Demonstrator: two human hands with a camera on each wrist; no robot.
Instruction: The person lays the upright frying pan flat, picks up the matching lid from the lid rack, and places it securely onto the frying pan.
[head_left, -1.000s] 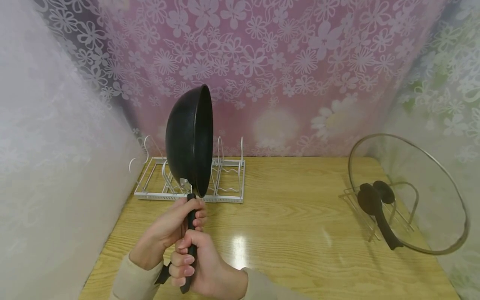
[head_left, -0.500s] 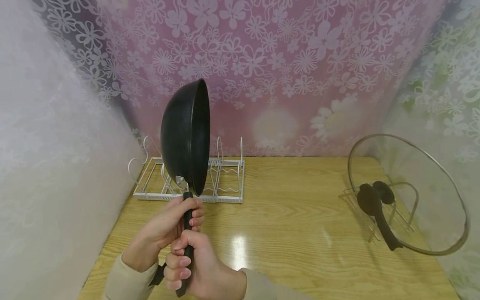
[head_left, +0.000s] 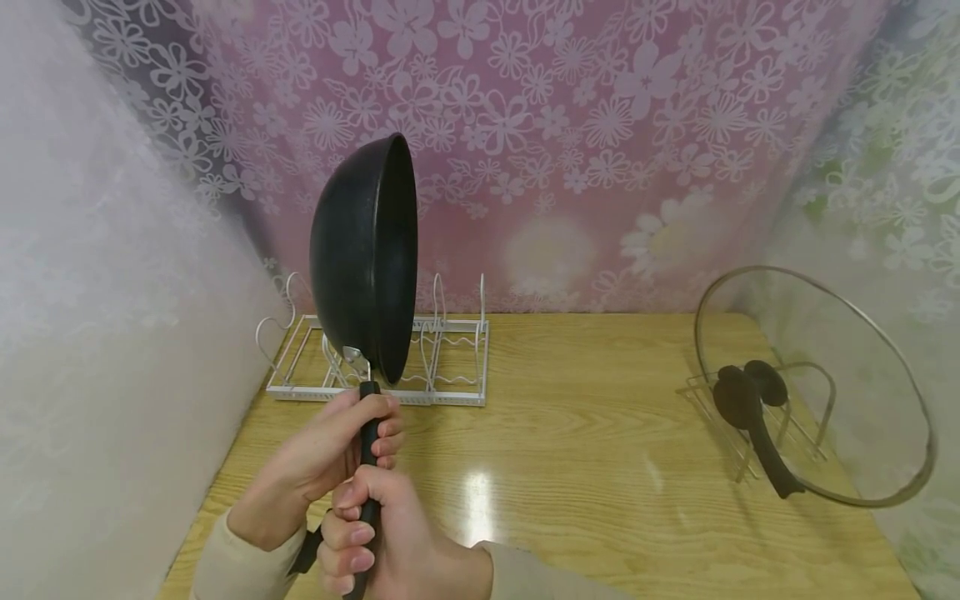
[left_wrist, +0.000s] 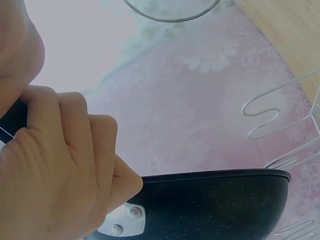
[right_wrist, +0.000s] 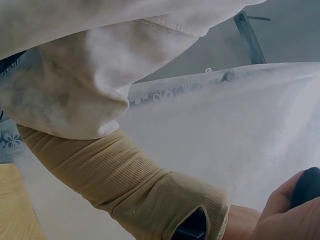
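A deep black wok [head_left: 348,250] is held up on its side in the head view, its hollow facing right and its long black handle [head_left: 369,446] pointing down toward me. My left hand [head_left: 330,442] grips the handle near the metal bracket. Just below it, my right hand [head_left: 397,529] wraps the handle's lower part. Behind the wok stands a white wire rack [head_left: 457,392], partly hidden by it; whether they touch I cannot tell. In the left wrist view, the left hand [left_wrist: 65,160] curls beside the riveted bracket [left_wrist: 125,220] of the wok [left_wrist: 215,205].
At the right, a glass lid [head_left: 847,400] with a dark knob and handle leans in a small wire stand [head_left: 828,392] on the wooden table [head_left: 585,467]. A pale curtain wall [head_left: 135,317] rises at the left, a pink flowered one [head_left: 555,167] at the back.
The wok has risen a little and drifted slightly left, with both hands moving along on its handle. Rack and lid have stayed in place.
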